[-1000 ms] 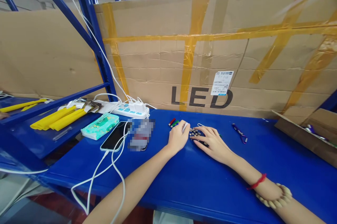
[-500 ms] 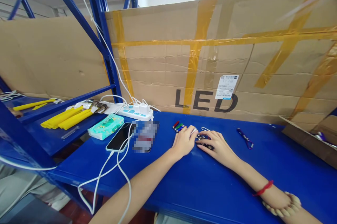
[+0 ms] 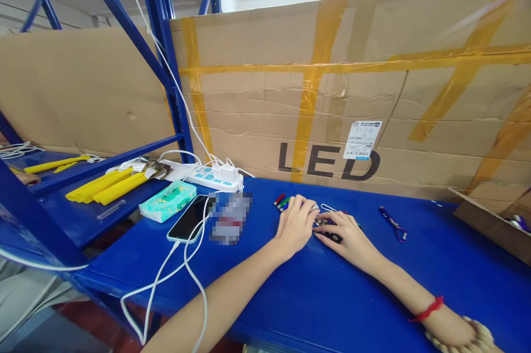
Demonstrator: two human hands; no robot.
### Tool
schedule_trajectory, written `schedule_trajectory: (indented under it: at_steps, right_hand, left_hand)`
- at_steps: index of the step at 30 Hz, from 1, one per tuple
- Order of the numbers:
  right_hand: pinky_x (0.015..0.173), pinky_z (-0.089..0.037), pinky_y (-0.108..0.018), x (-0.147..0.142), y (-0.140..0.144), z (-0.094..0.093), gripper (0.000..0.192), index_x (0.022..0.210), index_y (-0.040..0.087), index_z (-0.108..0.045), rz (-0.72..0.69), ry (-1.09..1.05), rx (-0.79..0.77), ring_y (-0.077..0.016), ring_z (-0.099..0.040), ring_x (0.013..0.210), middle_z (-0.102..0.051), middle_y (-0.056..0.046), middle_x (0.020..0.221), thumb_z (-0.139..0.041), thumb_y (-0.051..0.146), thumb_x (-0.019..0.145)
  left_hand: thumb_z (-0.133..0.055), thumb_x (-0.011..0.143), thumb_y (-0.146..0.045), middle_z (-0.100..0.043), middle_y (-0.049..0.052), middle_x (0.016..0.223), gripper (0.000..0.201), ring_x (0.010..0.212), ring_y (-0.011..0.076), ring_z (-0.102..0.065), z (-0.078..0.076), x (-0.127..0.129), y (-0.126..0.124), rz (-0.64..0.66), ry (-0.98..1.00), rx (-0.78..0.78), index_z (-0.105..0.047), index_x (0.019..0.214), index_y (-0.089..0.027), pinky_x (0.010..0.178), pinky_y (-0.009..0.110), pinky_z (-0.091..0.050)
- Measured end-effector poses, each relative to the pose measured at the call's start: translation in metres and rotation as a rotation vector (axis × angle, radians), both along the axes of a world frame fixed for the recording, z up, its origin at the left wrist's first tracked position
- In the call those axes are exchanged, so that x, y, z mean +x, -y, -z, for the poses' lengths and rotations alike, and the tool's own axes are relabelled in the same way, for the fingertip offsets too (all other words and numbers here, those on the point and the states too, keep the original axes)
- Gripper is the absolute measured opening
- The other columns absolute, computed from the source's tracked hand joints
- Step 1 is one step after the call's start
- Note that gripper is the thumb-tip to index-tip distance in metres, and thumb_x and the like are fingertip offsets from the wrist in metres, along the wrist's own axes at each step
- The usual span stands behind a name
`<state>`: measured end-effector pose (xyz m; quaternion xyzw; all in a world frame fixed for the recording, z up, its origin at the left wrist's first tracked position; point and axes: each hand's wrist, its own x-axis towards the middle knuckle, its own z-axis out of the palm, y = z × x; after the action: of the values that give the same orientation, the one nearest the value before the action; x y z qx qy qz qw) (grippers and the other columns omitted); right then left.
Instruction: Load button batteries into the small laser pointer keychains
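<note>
Both hands, left and right, curl loosely over a small pile of shiny metal bits; actual grip unclear. It lies mid-bench, blue, before a taped cardboard wall.

Bench blue. Cardboard brown w/ yellow tape, black "LED". Pens at 12 o'clock of left hand: red, green, blue. Tissue pack teal. Wrist string red.

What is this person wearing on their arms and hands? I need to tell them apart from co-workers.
Both forearms are bare, without sleeves or gloves. The left hand shows no jewellery. Behind the right hand, the wrist carries a thin red string bracelet and a chunky pale beaded bracelet.
</note>
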<state>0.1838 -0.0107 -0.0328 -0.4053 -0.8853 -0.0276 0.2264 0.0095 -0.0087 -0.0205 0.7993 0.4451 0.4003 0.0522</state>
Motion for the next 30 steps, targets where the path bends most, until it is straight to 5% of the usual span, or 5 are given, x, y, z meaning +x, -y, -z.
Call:
schedule_trajectory:
  at_steps: [12, 19, 24, 30]
  right_hand:
    - [0.086, -0.042, -0.045, 0.0, -0.001, 0.004, 0.022, 0.087, 0.026, -0.068, 0.001, -0.079, -0.056, -0.0247, -0.055, 0.101, -0.06, -0.008, 0.106, -0.049, 0.038, 0.088]
    - [0.076, -0.044, -0.037, 0.001, 0.002, -0.005, 0.014, 0.086, 0.026, -0.067, 0.006, -0.124, 0.099, -0.0208, -0.058, 0.09, -0.063, -0.004, 0.1, -0.055, 0.031, 0.085]
    - [0.074, -0.045, -0.035, 0.003, 0.01, -0.018, 0.019, 0.092, 0.019, -0.065, 0.099, -0.312, 0.285, -0.0202, -0.061, 0.085, -0.067, -0.008, 0.091, -0.049, 0.029, 0.09]
    - [0.071, -0.05, -0.033, -0.006, 0.016, -0.017, 0.018, 0.088, 0.021, -0.068, 0.019, -0.422, 0.359, -0.0184, -0.064, 0.08, -0.069, -0.005, 0.088, -0.051, 0.027, 0.088]
  left_hand:
    - [-0.042, 0.094, -0.021, -0.05, 0.002, 0.1, 0.013, 0.096, 0.0149, -0.047, 0.003, 0.0, -0.006, -0.002, -0.012, -0.038, -0.054, 0.098, -0.021, 0.078, 0.024, -0.046]
    - [-0.046, 0.093, -0.023, -0.052, 0.004, 0.103, 0.01, 0.097, 0.0187, -0.048, 0.004, -0.002, -0.01, 0.223, -0.181, 0.017, -0.054, 0.097, -0.021, 0.077, 0.027, -0.044]
    - [-0.037, 0.096, -0.02, -0.055, 0.005, 0.096, 0.013, 0.09, 0.0186, -0.051, 0.0, -0.003, -0.008, 0.209, -0.198, 0.009, -0.049, 0.094, -0.017, 0.077, 0.029, -0.043]
    - [-0.036, 0.095, -0.018, -0.056, 0.005, 0.096, 0.011, 0.091, 0.0185, -0.054, 0.002, -0.001, -0.006, 0.237, -0.241, -0.021, -0.047, 0.094, -0.017, 0.075, 0.027, -0.044]
